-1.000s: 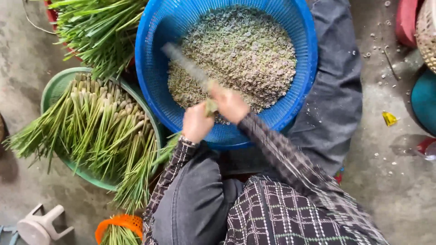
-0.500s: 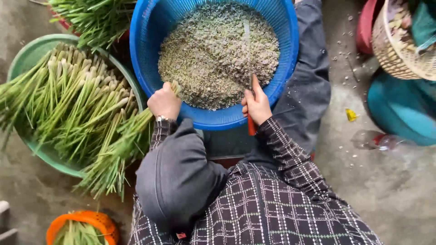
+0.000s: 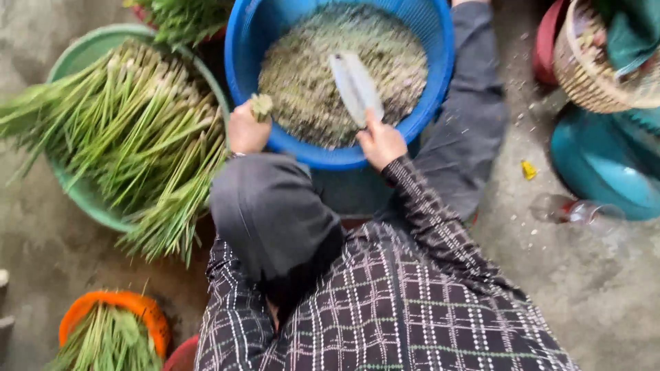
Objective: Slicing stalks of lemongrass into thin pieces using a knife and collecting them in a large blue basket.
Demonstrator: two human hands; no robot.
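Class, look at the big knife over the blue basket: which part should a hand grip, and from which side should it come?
Grip the knife at its handle end, where the right hand already closes round it, coming from the near rim of the blue basket. The broad pale blade points away over the chopped bits, so the near end is probably the only safe hold.

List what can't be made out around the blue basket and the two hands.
- Head view, knife: blade motion-blurred, edge unreadable; handle hidden inside right hand.
- Left hand: grips a stalk stub; its lower length hidden by the fingers.
- Blue basket: far rim cut off by top edge; chopped pieces too blurred to tell apart.
- Wicker basket: cut off at right, contents unclear.
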